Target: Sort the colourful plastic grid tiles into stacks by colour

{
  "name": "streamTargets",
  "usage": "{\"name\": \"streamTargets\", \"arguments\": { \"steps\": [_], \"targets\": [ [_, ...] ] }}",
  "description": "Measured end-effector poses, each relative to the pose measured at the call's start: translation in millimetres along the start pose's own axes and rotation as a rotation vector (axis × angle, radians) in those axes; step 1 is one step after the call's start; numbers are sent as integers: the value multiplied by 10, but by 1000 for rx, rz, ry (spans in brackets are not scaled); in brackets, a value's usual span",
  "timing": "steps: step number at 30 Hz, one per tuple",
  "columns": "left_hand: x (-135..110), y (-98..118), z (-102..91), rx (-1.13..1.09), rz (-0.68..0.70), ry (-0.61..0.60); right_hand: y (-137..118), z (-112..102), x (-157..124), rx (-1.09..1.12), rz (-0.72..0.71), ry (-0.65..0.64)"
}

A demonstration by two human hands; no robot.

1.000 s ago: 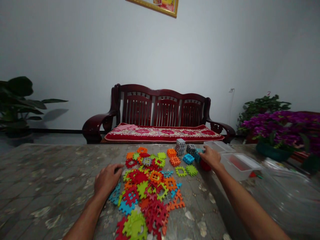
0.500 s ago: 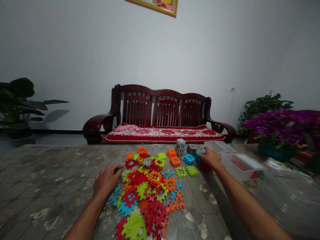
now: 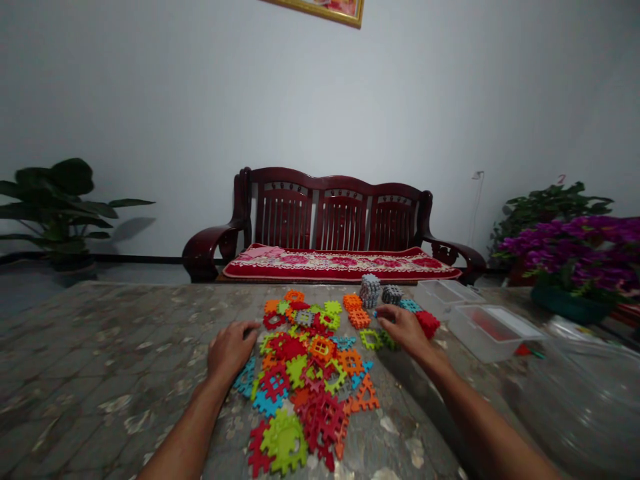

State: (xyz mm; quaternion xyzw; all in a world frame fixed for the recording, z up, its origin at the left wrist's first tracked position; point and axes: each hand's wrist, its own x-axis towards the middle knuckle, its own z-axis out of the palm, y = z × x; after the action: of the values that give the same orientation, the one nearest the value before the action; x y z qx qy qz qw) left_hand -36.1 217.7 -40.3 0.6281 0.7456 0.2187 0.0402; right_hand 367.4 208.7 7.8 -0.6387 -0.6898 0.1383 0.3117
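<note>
A loose heap of toothed plastic building tiles [image 3: 295, 363] in red, orange, lime, blue and grey lies in front of me. My left hand [image 3: 233, 348] rests at the heap's left edge, its forefinger stretched out and holding nothing. My right hand [image 3: 404, 328] reaches over a small stack of blue tiles [image 3: 376, 313], thumb and fingers closed about it; only a bit of blue shows at the fingertips. Lime tiles [image 3: 371, 339] lie just below that hand, one partly covered. Near it stand stacks of orange tiles [image 3: 359, 318], light grey tiles [image 3: 370, 291], dark grey tiles [image 3: 392, 294] and red tiles [image 3: 428, 324].
More blue tiles [image 3: 411, 305] sit behind my right hand. A clear plastic box [image 3: 493, 337] and a lid-like clear tray [image 3: 443, 293] stand to the right, with clear plastic packaging [image 3: 575, 393] nearer. Purple flowers [image 3: 580, 257] and a wooden bench [image 3: 340, 207] are farther off.
My right hand has moved left from beside the red stack to the small blue stack, uncovering the red tiles. My left hand stays by the heap. The view has shifted slightly.
</note>
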Motion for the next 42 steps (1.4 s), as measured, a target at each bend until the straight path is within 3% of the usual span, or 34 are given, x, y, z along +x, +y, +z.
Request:
{"name": "streamTargets", "arguments": {
  "steps": [3,7,14,19,22,29,33,38,42],
  "targets": [
    [-2,3,-2,-1,-10,-8,-201,310,-151,104,-89,-107],
    [-4,1,-1,-6,-1,-16,-406,565,-203,70,-138,-159],
    [-23,15,5,-49,17,14,-836,785,100,-134,-166,-142],
    [-29,20,-7,-47,15,9,-1261,924,266,-298,-223,-260],
    [-35,30,-20,-49,17,7,-1388,976,267,-385,-227,-275],
    [-40,44,-35,-53,12,5,-1280,1055,254,-372,-215,-200],
    [-41,43,-42,-41,15,-2,-1143,997,303,-50,-133,-125],
    [-34,35,-33,-35,16,-7,-839,842,245,450,75,-209],
    [-14,19,-4,-33,12,-26,-551,735,76,614,146,-240]
  ]
}}
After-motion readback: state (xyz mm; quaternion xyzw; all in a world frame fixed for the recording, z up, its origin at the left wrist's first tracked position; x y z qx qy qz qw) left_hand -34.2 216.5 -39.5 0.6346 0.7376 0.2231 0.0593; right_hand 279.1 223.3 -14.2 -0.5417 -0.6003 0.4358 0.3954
